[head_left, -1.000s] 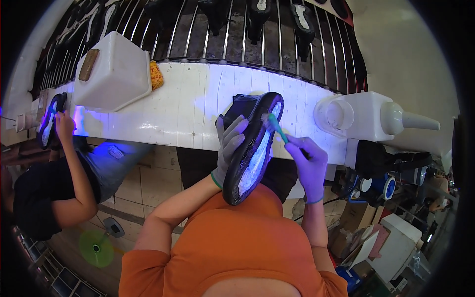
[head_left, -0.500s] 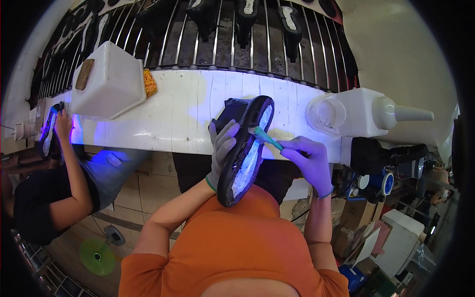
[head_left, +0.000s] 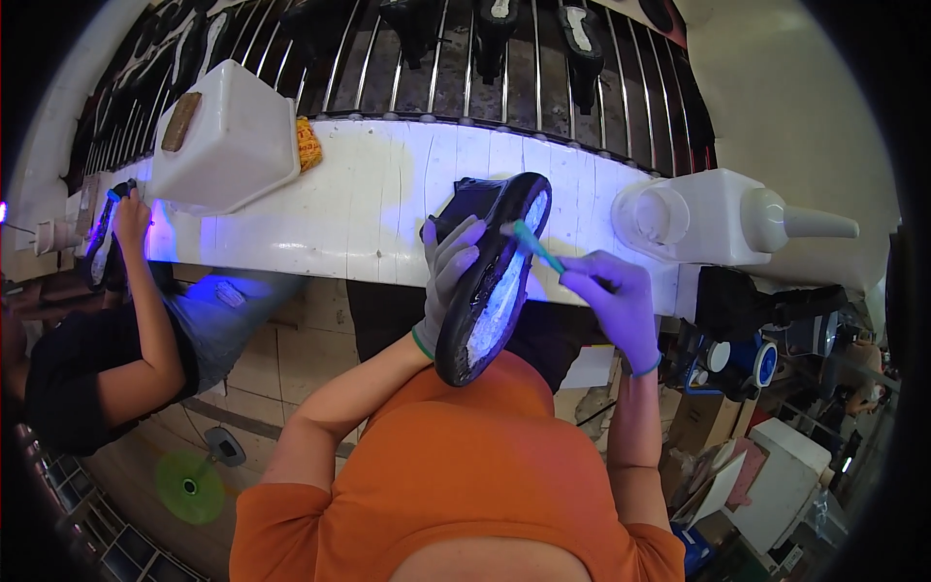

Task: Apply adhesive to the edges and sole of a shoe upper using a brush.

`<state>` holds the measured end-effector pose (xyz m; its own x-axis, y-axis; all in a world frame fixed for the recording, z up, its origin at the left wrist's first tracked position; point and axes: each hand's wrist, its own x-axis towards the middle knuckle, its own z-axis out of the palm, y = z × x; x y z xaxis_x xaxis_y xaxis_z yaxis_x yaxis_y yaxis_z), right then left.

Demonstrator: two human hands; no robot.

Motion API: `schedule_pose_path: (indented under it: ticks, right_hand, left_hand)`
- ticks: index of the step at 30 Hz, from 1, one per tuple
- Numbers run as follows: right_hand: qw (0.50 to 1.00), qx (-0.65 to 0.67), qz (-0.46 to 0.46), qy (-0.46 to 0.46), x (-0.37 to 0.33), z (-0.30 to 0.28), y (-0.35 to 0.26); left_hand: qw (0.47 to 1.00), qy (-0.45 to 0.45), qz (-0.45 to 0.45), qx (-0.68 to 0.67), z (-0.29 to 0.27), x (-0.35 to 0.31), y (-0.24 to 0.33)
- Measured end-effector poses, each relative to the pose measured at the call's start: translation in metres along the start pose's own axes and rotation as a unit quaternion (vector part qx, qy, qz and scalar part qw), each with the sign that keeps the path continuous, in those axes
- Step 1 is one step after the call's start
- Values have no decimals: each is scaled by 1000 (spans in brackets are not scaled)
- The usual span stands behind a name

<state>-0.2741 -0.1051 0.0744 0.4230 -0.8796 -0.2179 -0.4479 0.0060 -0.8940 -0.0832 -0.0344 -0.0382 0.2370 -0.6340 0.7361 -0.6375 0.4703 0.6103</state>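
Note:
A black shoe [head_left: 485,291] is held sole up and tilted in front of me, its upper turned toward the bench. A pale white strip runs along the middle of its sole, and the dark border looks wet and shiny. My left hand [head_left: 448,270], in a light glove with a green cuff, grips the shoe from its left side. My right hand [head_left: 618,296], gloved too, pinches the handle of a small teal brush [head_left: 537,247]. The pale bristles are at the sole's left edge, near the far end; whether they touch cannot be told.
A white bench [head_left: 359,213] runs across. On it stand a white container [head_left: 233,145] at left, with an orange netted thing [head_left: 308,145] beside it, and a white jug [head_left: 718,218] at right. Shoes lie on the roller rack [head_left: 441,73] behind. A co-worker [head_left: 97,373] sits at left.
My view has shifted slightly. The brush has moved a little along the shoe's edge toward its far end. My left hand keeps its hold.

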Motion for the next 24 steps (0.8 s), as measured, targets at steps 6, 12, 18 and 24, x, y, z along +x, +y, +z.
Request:
schedule_pose_path:
  ticks: [6,12,18,24]
  right_hand:
    - [997,0,-63,-33,-21,10,-27]
    - [967,-107,-212,-87,-38,16,-47]
    - [996,-1,-89,31,-24,16,-28]
    - [994,-21,-92,55,-23,11,-28]
  left_hand:
    - [1000,0,11,-11,0,6,-6]
    - [999,7,-1,-36,-5,16,4]
    - [999,-14,40,19,-5,20,-1]
    - [999,-24,10,-29,-10,32,7]
